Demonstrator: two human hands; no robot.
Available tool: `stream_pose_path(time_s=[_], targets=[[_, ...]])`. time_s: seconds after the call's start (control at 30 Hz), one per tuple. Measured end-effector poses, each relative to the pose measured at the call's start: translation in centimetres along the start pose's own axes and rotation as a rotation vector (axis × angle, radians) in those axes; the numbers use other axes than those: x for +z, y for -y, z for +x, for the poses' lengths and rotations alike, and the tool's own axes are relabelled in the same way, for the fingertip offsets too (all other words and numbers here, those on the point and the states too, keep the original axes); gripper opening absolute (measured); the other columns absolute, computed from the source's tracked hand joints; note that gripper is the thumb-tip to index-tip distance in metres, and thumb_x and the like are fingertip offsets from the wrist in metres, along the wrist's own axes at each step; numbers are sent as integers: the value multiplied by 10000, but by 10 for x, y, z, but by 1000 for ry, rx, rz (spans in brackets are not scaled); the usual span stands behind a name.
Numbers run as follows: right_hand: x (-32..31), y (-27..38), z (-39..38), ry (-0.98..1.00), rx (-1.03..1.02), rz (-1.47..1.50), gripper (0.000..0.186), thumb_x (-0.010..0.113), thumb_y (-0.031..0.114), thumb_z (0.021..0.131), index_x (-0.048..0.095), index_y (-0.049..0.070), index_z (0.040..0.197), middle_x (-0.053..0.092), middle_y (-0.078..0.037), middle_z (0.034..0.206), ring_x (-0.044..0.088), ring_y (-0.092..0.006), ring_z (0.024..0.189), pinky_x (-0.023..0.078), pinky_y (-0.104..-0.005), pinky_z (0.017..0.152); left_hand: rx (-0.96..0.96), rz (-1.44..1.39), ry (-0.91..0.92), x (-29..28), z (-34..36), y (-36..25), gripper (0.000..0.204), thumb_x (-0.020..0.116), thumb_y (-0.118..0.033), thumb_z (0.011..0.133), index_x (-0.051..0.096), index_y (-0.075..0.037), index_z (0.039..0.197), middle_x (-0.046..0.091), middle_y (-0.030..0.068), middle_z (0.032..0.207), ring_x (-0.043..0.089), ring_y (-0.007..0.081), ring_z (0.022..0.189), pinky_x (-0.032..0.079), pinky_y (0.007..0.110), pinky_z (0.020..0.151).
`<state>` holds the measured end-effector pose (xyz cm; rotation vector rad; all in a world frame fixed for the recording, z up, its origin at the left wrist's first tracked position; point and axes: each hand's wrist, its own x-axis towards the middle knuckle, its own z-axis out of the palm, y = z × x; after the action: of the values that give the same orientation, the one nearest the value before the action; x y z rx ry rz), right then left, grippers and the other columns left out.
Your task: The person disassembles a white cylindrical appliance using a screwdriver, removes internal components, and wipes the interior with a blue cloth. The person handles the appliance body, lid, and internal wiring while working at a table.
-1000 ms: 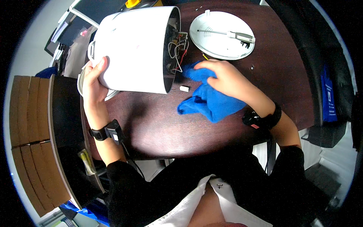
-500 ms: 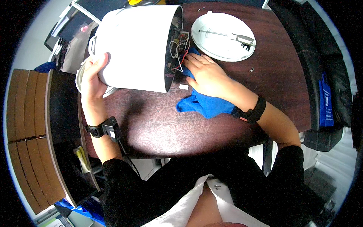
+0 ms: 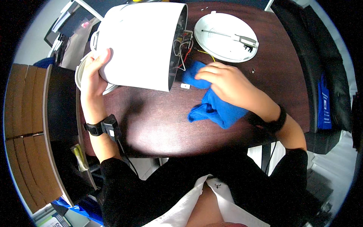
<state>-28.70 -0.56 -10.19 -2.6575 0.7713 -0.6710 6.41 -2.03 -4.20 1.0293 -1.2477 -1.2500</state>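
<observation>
A white appliance body [image 3: 140, 49], looking like a rice cooker, lies on its side with its uncovered bottom facing right. Wires and a circuit board [image 3: 187, 36] stick out of that end. My left hand [image 3: 93, 75] grips the lid end, thumb on the white shell. Just right of the uncovered end, my right hand [image 3: 232, 85] is closed on a blue cloth [image 3: 225, 113], apart from the wiring. A yellow wire [image 3: 207, 53] stretches out beyond the hand. By the cloth lies a small white piece [image 3: 185, 86].
A white oval cover [image 3: 211, 47] lies at the far right of the dark wooden table [image 3: 162, 128], with a screwdriver [image 3: 245, 40] in it. A small metal part [image 3: 253, 71] sits nearby. Brown boxes [image 3: 26, 102] stand at left, a black seat [image 3: 302, 49] at right.
My right hand has drawn back from the wiring, to the right and toward me, bringing the cloth along. A yellow wire now shows. My left hand keeps its hold on the appliance.
</observation>
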Motion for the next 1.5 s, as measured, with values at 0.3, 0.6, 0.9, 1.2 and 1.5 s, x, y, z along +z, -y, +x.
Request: stream_pose_path(time_s=[0.3, 0.6, 0.9, 1.2, 1.5], targets=[[-87, 16, -58, 86, 158, -174, 343, 505, -16, 635, 598, 48, 959, 599, -117, 998, 545, -322, 996, 455, -409, 872, -8, -5, 27, 2, -2, 1, 515, 645, -246, 817, 486, 79, 1183, 598, 169, 1108, 597, 221, 995, 464, 308, 874], [-62, -4, -54, 212, 379, -176, 318, 588, 281, 831, 598, -6, 966, 611, -179, 870, 590, -366, 840, 485, -431, 771, 35, -4, -52, 12, -1, 0, 552, 682, -249, 792, 488, 82, 1189, 624, 167, 1043, 629, 205, 917, 487, 278, 827], [-7, -27, 22, 413, 568, -431, 389, 487, 336, 893, 690, 27, 773, 672, -167, 797, 662, -332, 746, 527, -444, 624, 13, 24, -22, 8, -1, 0, 543, 661, -248, 805, 467, 68, 1203, 589, 163, 1118, 594, 226, 993, 460, 317, 879], [3, -41, 50, 703, 343, -610, 161, 588, 116, 724, 693, -2, 758, 669, -168, 749, 669, -294, 739, 545, -399, 610, 15, 46, -60, 10, -7, 1, 544, 662, -258, 806, 474, 73, 1195, 597, 161, 1091, 597, 224, 970, 461, 311, 869], [86, -149, 22, 364, 903, 140, 321, 469, 225, 859, 623, 62, 629, 643, -56, 599, 614, -145, 537, 508, -341, 540, 19, 30, -40, 16, -3, 9, 540, 675, -251, 793, 490, 81, 1178, 618, 166, 1050, 621, 206, 926, 478, 287, 839]])
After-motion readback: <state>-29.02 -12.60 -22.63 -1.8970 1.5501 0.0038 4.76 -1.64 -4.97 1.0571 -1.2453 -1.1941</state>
